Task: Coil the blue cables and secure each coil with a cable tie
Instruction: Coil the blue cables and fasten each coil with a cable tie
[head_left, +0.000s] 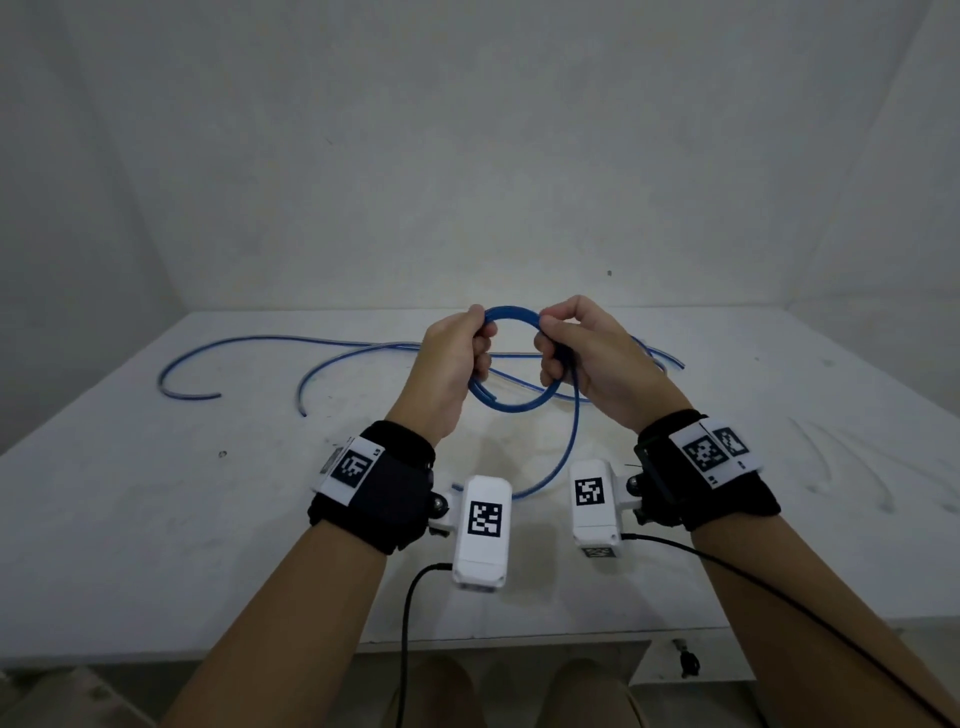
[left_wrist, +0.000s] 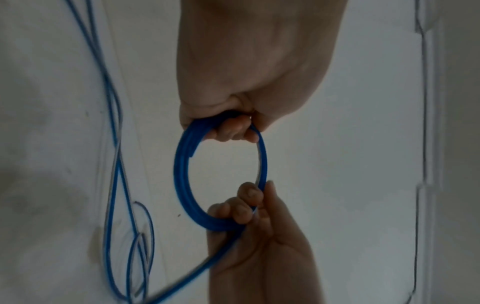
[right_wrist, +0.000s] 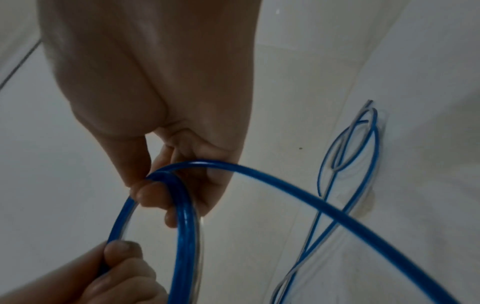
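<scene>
Two hands (head_left: 452, 358) (head_left: 587, 358) gripping round blue cable coil (head_left: 511, 405), several turns, loose tail (head_left: 563, 457)

Bare recording booth or lab: plain white walls (head_left: 467, 156), scuffed white table (head_left: 156, 519).

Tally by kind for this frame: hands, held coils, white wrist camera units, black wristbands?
Hands: 2, left hand, right hand
Blue coil: 1
Camera units: 2
Wristbands: 2
Total: 7

I see a white, scuffed surface (head_left: 156, 519); loose blue cables (head_left: 234, 345) sprawl directly on it across the frame's middle (ends curling at left).
</scene>
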